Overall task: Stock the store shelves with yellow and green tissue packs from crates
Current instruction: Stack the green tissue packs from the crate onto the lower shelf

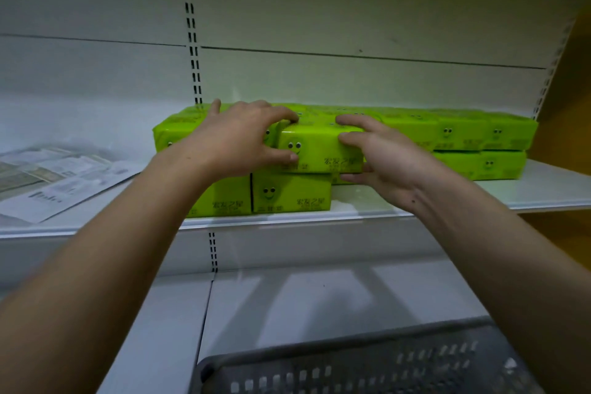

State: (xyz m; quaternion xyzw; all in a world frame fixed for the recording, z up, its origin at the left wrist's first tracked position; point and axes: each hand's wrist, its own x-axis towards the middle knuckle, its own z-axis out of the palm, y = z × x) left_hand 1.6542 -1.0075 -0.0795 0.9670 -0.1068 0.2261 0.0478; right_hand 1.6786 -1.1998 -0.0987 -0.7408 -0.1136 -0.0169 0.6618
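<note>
Both hands, left hand [243, 134] and right hand [380, 157], grip a glossy green smiley-faced pack [319, 150]; print below blurred.

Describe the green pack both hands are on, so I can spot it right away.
Find the white shelf with its row of green tissue packs. The held pack lies in the upper layer at the front, gripped by the left hand and right hand. Only this pack is gripped from both ends.

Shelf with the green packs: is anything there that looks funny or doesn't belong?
Yes. Printed papers lie loose and crooked on the left of the shelf, beside the green tissue packs. They aren't stock. The packs themselves sit in neat rows.
</note>
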